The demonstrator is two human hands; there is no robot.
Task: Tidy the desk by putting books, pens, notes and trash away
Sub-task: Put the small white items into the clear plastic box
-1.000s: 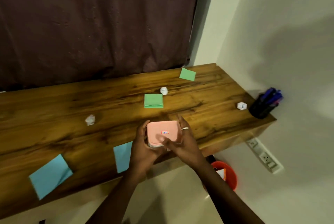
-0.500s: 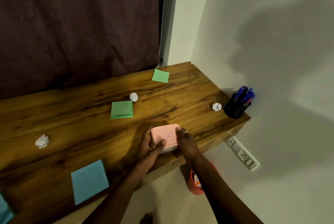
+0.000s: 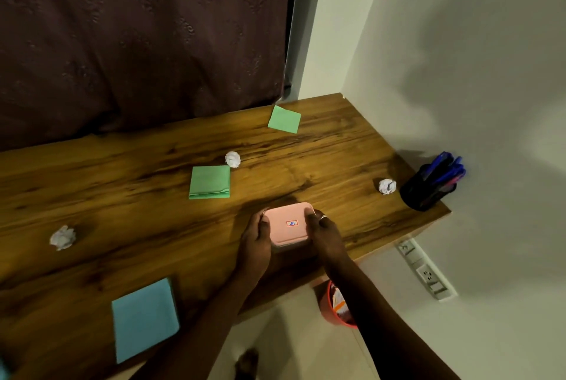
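A pink lidded box [image 3: 289, 223] with a small label rests on the wooden desk [image 3: 122, 183] near its front edge. My left hand [image 3: 255, 237] grips its left side and my right hand [image 3: 324, 234] grips its right side. On the desk lie a green note pad [image 3: 210, 181], a single green note [image 3: 284, 119], a blue note [image 3: 144, 318] and three crumpled paper balls [image 3: 232, 159] [image 3: 387, 186] [image 3: 62, 237]. A black pen holder [image 3: 427, 188] full of blue pens stands at the desk's right corner.
A red bin [image 3: 335, 307] with paper in it stands on the floor under the desk's right end. A wall socket strip [image 3: 424, 272] is on the right wall. A dark curtain [image 3: 137, 36] hangs behind the desk.
The pink box went from held above the desk's front edge down onto the desk, both hands still on it. The view shifted right.
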